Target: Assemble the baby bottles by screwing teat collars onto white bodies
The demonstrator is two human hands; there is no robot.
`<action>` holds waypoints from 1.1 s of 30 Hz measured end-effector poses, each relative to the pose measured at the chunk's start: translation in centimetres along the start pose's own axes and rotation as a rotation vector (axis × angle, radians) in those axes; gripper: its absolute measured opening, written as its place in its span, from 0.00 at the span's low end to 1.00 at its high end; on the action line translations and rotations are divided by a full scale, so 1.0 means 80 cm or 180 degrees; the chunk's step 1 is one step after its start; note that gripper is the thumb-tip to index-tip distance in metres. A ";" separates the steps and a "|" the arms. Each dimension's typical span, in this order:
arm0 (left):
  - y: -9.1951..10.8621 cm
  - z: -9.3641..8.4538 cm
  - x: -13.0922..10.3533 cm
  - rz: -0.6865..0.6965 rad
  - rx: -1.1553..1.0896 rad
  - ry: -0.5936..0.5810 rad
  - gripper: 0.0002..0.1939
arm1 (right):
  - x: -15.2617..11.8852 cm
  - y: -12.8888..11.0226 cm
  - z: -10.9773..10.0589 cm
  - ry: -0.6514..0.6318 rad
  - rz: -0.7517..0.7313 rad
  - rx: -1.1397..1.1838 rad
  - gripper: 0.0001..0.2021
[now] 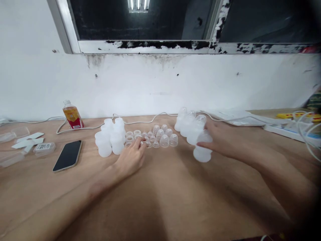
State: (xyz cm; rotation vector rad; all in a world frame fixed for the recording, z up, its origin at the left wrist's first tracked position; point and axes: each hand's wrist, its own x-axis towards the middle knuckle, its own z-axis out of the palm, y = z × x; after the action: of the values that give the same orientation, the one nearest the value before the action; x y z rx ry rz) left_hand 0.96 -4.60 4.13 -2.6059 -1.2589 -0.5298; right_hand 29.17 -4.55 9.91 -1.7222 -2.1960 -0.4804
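Observation:
My right hand [217, 137] is wrapped round a small white baby bottle [202, 154] with a clear domed cap, at the front of a row of similar capped bottles [191, 125]. The hand is slightly blurred, and the bottle stands upright at the table surface. My left hand [132, 155] reaches in among the small clear teats [155, 144] and the whitish rings [129, 134], its fingertips pinched together. What lies between those fingertips is hidden. Clear domed caps [164, 140] stand just right of the teats. Left of the rings is a cluster of white uncapped bottles [104, 147].
A phone [67, 155], a drink bottle [73, 114] and a small clear box [44, 149] are on the left side of the wooden table [140, 207]. A white cable [155, 116] runs along the wall. A power strip [288, 132] lies at the right.

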 end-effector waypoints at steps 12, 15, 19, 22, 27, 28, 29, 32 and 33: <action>0.033 -0.014 -0.016 -0.0180 -0.1254 0.0003 0.19 | -0.014 -0.145 0.029 -0.0957 -0.0362 0.2860 0.15; 0.031 -0.016 -0.011 -0.0038 -0.1217 -0.0427 0.18 | -0.021 -0.140 0.042 -0.0986 -0.0477 0.2955 0.12; 0.022 -0.018 -0.003 0.0025 -0.1233 -0.0713 0.18 | -0.028 -0.126 0.045 -0.0817 -0.0619 0.2892 0.12; 0.002 -0.019 -0.001 -0.0268 -0.1401 -0.0751 0.20 | -0.023 -0.098 0.041 -0.0272 -0.0452 0.2686 0.17; -0.026 -0.019 -0.007 -0.0696 -0.1731 -0.0359 0.22 | -0.004 -0.043 0.047 -0.0892 0.0149 0.1163 0.20; -0.027 -0.019 -0.007 -0.0695 -0.1747 -0.0340 0.22 | -0.001 -0.039 0.052 -0.1120 0.0185 0.0793 0.20; -0.027 -0.019 -0.008 -0.0688 -0.1747 -0.0343 0.22 | 0.001 -0.039 0.059 -0.1267 0.0227 0.0502 0.20; -0.024 -0.018 -0.007 -0.0670 -0.1730 -0.0405 0.21 | 0.008 -0.049 0.077 -0.1354 0.0329 0.0109 0.22; -0.023 -0.018 -0.007 -0.0659 -0.1727 -0.0420 0.21 | 0.010 -0.053 0.081 -0.1366 0.0336 0.0081 0.23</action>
State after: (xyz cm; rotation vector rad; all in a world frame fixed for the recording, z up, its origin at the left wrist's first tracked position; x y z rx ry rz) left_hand -1.13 -4.35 5.23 -2.9969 -1.6303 -0.8517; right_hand 24.60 -1.89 4.13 -2.0687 -2.3536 -0.0559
